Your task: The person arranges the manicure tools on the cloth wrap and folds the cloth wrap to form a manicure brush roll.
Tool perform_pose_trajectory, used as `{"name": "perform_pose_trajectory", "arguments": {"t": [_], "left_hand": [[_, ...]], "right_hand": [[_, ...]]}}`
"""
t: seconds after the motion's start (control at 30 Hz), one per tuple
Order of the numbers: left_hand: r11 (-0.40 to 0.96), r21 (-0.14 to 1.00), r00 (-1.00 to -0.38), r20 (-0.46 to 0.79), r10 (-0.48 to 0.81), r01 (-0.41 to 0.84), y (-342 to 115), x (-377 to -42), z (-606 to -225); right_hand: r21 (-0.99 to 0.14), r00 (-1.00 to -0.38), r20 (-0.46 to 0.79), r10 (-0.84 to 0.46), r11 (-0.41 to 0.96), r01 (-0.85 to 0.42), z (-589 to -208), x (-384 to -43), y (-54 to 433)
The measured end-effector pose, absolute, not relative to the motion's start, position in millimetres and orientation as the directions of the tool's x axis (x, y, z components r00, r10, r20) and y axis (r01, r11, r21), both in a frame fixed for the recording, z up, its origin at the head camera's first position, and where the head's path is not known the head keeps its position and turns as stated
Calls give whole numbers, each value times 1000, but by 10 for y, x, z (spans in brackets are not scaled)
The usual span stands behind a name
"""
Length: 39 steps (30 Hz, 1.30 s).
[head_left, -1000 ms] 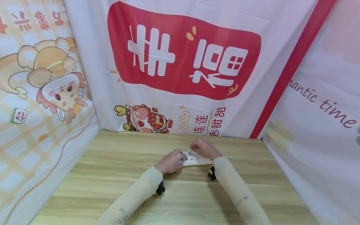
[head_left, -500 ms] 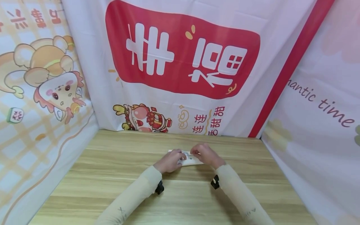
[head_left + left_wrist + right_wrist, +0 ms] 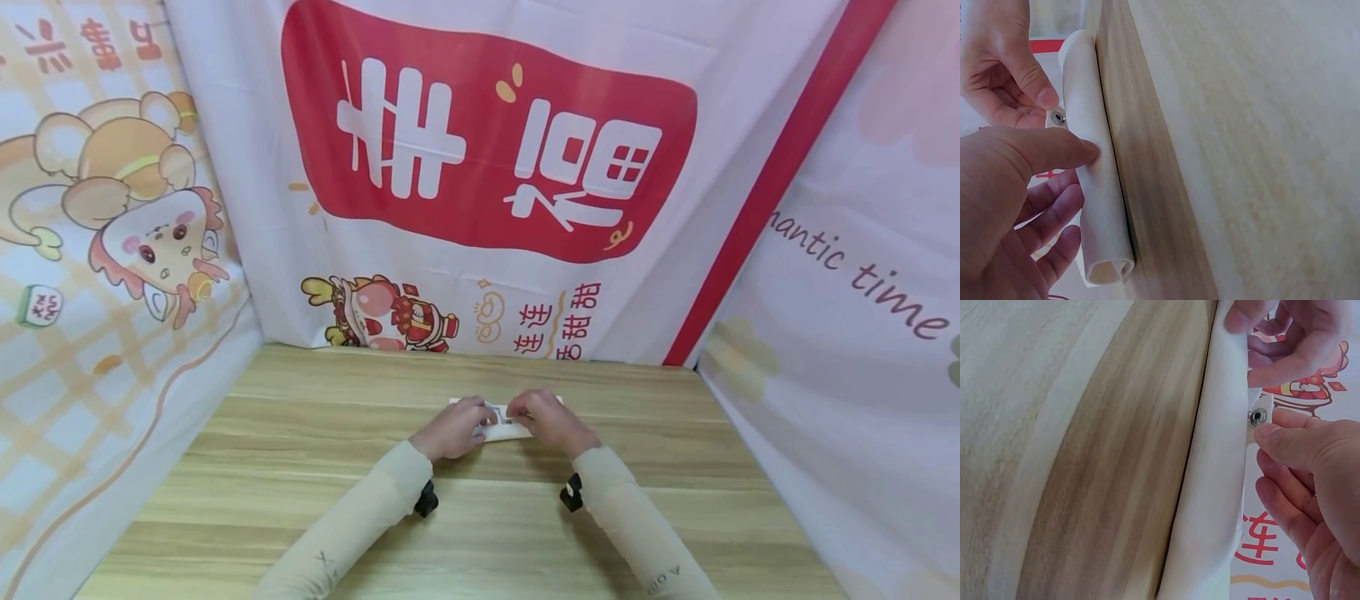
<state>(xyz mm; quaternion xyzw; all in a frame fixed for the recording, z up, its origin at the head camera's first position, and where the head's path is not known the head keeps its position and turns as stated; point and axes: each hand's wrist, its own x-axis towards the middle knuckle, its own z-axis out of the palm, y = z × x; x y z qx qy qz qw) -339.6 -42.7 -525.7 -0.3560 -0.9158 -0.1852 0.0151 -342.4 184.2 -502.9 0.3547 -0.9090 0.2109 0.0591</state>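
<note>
A cream-white rolled piece of fabric [image 3: 513, 432] lies on the table between both hands. The left wrist view shows the roll [image 3: 1088, 187] lengthwise, its near end hollow. My left hand [image 3: 457, 429] grips its left part, thumb on top and the other fingers curled on the far side. A short white tab with a metal snap button [image 3: 1259, 416] sticks out at the roll's far side. My right hand [image 3: 551, 419] pinches this tab between thumb and index finger, close beside the snap. The right hand's other fingers are loosely curled behind.
The wooden table [image 3: 495, 533] extends on all sides of the roll. Behind it hangs a white cloth with a red printed panel [image 3: 487, 225]; printed cloths also stand left and right. Each wrist carries a small black camera [image 3: 426, 500].
My right hand has come lower and slightly toward me, bringing the tab down against the roll. My left hand stays on the left part of the roll.
</note>
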Motion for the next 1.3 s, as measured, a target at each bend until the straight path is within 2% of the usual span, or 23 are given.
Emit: {"name": "perform_pose_trajectory", "arguments": {"t": [0.4,0.67,0.93,1.3], "left_hand": [[683,312,-744,150,651,660,-386,-3359,-5263],[712,316,-776,169,608,627,-324,-3355,-5294],[725,340,-796,155,585,599,-320,-3359,-5284],[710,373,-794,155,587,598,-304,-3383,-5237]], "right_hand": [[-297,-716,257,-649,652,-697,-5098,-3411,1843],[-281,-704,260,-661,645,-710,-5139,-3386,1829],[-272,-704,223,-674,650,-709,-5181,-3368,1827],[-277,-713,267,-648,657,-701,-5175,-3330,1847]]}}
